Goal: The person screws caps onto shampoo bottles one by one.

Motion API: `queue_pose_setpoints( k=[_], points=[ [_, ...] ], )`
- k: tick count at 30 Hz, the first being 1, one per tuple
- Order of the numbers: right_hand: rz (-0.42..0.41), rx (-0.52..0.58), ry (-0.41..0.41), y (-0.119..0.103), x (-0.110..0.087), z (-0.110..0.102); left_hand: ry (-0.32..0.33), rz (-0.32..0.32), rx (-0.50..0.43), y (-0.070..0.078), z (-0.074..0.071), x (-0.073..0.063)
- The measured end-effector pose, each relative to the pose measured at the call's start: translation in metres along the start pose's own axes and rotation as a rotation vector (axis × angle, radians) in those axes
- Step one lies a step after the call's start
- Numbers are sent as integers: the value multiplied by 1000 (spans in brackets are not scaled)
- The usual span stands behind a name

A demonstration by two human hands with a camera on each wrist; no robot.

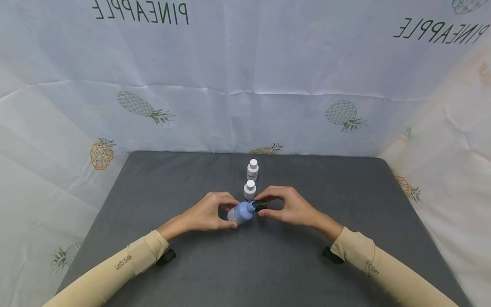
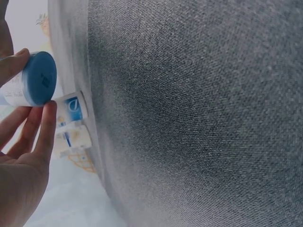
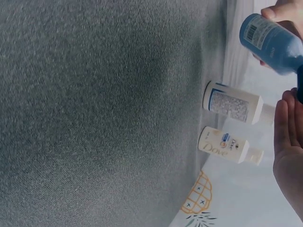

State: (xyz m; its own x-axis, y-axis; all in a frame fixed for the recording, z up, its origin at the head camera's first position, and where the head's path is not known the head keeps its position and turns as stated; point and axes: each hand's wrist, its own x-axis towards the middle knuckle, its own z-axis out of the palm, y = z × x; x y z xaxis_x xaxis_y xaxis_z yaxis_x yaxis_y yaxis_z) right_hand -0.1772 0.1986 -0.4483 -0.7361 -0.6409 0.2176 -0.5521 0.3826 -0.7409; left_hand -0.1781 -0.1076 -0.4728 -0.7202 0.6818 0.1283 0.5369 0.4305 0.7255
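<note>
A blue bottle [image 1: 241,213] is tilted in my left hand [image 1: 212,212], its neck pointing right. Fingers and thumb grip it by the sides, and its round blue base [image 2: 41,79] faces the left wrist camera. With thumb and fingers my right hand [image 1: 293,207] pinches a black cap [image 1: 260,205] at the bottle's mouth. Part of the blue neck shows beside the cap; whether the two are joined I cannot tell. Just behind stand two white bottles, the nearer one [image 1: 249,189] close to the black cap and the farther one [image 1: 252,169] labelled Dove in the right wrist view.
A dark grey cloth [image 1: 245,264] covers the table. Behind it hangs a pale curtain [image 1: 245,123] printed with pineapples, which also runs along both sides. Both white bottles stand upright, one behind the other, toward the table's far edge.
</note>
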Motion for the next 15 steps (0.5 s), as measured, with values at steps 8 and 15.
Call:
queue_pose_setpoints(
  k=[8,15],
  points=[
    [20,66,48,-5,1,5,0,10,8,1,-1,1],
    [-9,97,57,-5,2,10,-7,15,7,2,-1,2]
  ],
)
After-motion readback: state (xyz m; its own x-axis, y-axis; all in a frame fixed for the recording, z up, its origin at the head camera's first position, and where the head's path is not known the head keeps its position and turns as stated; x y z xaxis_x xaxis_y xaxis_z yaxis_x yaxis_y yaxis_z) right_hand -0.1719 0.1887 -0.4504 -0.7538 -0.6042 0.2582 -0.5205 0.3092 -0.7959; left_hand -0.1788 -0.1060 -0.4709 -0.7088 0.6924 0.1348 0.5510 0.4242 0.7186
